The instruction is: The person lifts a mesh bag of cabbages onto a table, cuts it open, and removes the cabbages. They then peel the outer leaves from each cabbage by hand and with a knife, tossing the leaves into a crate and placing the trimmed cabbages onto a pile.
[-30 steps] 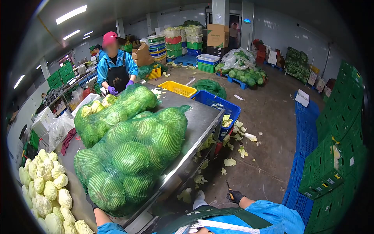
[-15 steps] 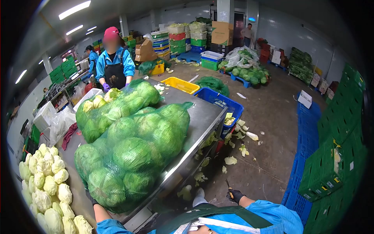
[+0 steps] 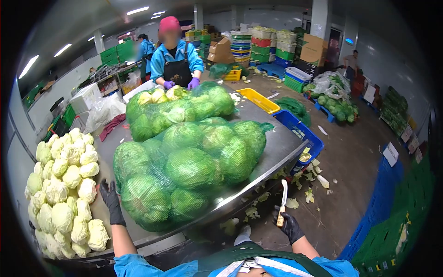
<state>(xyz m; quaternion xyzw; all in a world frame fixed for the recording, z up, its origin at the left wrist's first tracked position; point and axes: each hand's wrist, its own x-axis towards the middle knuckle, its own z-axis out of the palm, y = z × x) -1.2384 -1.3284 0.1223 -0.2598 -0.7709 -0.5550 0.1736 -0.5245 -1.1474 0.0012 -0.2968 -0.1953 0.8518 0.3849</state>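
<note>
My left hand point(image 3: 110, 203), in a black glove, is open over the metal table point(image 3: 275, 144). It is between a heap of pale trimmed cabbages point(image 3: 63, 203) and a green mesh bag of cabbages point(image 3: 190, 167), fingers pointing away from me. My right hand point(image 3: 291, 229), also gloved in black, grips the light handle of a knife point(image 3: 283, 195) off the table's right side. The curved blade points up. Behind the near bag lies a second mesh bag point(image 3: 159, 117), with pale cabbages at its far side.
Across the table stands a co-worker point(image 3: 176, 64) in purple gloves, hands at the far bag. A yellow crate point(image 3: 258, 100) and a blue crate point(image 3: 304, 134) stand along the right side. Loose leaves point(image 3: 292, 203) litter the floor. Green crates point(image 3: 397, 244) are stacked at far right.
My view has turned, shifting the scene rightward. My left hand has come away from the near bag's lower edge toward the trimmed cabbages. My right hand has risen, the knife now showing more fully.
</note>
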